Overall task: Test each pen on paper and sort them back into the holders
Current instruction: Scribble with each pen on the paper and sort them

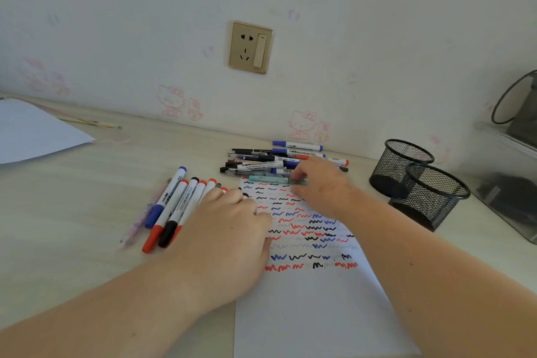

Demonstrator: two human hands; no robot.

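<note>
A white paper (305,308) covered with red, blue and black squiggles lies in front of me. My right hand (319,186) pinches a light green pen (267,179) lying at the paper's far edge, beside a heap of markers and pens (261,161). My left hand (229,229) rests on the paper's left edge, fingers curled, partly over a row of whiteboard markers (177,209) with red, black and blue caps. Two black mesh holders (401,167) (433,197) stand at the right.
A pink patterned pen (145,215) lies left of the marker row. Another white sheet (32,131) and a pencil (96,123) lie at the far left. A clear box (511,183) stands at the right edge, and a wall socket (251,47) sits above the desk.
</note>
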